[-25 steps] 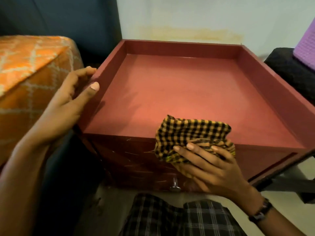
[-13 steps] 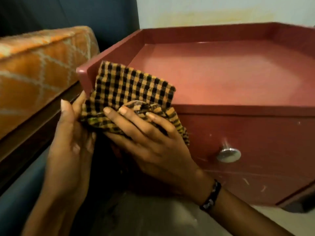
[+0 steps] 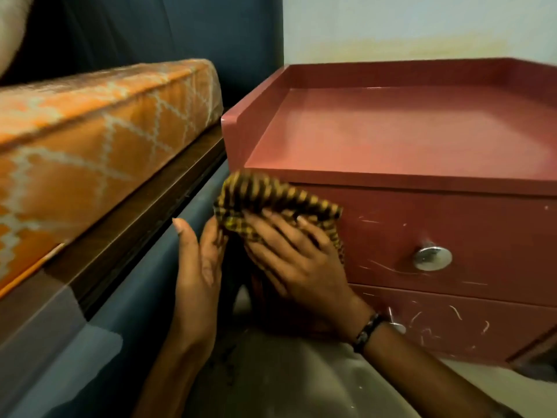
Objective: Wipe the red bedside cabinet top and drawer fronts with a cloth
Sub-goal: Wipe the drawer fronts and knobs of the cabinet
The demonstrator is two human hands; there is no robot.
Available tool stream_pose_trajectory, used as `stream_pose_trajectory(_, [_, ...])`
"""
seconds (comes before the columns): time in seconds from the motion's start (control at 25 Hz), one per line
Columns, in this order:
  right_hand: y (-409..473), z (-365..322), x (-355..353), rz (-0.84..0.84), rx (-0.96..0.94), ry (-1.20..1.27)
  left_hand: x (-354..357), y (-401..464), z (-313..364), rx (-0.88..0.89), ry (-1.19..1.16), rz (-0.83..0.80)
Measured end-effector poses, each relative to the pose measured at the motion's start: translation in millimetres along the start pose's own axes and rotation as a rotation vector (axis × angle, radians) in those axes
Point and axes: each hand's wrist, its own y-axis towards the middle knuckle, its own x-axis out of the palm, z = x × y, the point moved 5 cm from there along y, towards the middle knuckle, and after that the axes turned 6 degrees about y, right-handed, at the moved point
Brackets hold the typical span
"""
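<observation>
While right hand (image 3: 301, 260) presses bunched cloth (image 3: 271, 203) flat-fingered against upper drawer (image 3: 452, 227) corner for wiping, left hand (image 3: 197, 267), open and empty, steadies cabinet (image 3: 407, 131) side.

Mattress: orange mattress with a pale lattice pattern (image 3: 99, 140), left
Frame: dark wooden bed frame (image 3: 144, 212) beneath
Wall: pale painted wall (image 3: 422, 25) behind

**A:** what kind of room is this?

**B:** bedroom in someone's home, pretty sure. There's a bed with an orange patterned mattress (image 3: 99, 137) on a dark wooden frame (image 3: 144, 212), and a red bedside cabinet (image 3: 407, 140) just beside it, two scratched drawers with metal knobs (image 3: 432, 258).

**A:** plain painted wall (image 3: 422, 25) behind too. Looks lived-in.
</observation>
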Motion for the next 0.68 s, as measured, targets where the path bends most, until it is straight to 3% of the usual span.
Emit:
stream_pose_trajectory(0.2, [-68,-13,44,-0.411,-0.17,0.035,4,-14,-44,-0.128,0.114,-0.046])
stream_pose_trajectory(0.36, [-88,-1,24,-0.489,-0.418,-0.045,11,-13,-41,-0.051,0.144,0.005])
stream_pose_trajectory(0.44, [-67,22,-13,-0.319,-0.318,-0.047,14,-14,-34,0.102,0.225,0.073])
stream_pose_trajectory(0.52, [-34,48,-46,-0.103,-0.059,-0.157,23,-19,-18,0.314,0.432,0.152])
stream_pose_trajectory(0.6, [-24,56,-57,0.037,0.168,-0.21,41,-27,-6,0.509,0.627,0.122])
stream_pose_trajectory(0.68, [-51,40,-39,-0.022,0.204,-0.199,53,-31,-5,0.569,0.704,0.069])
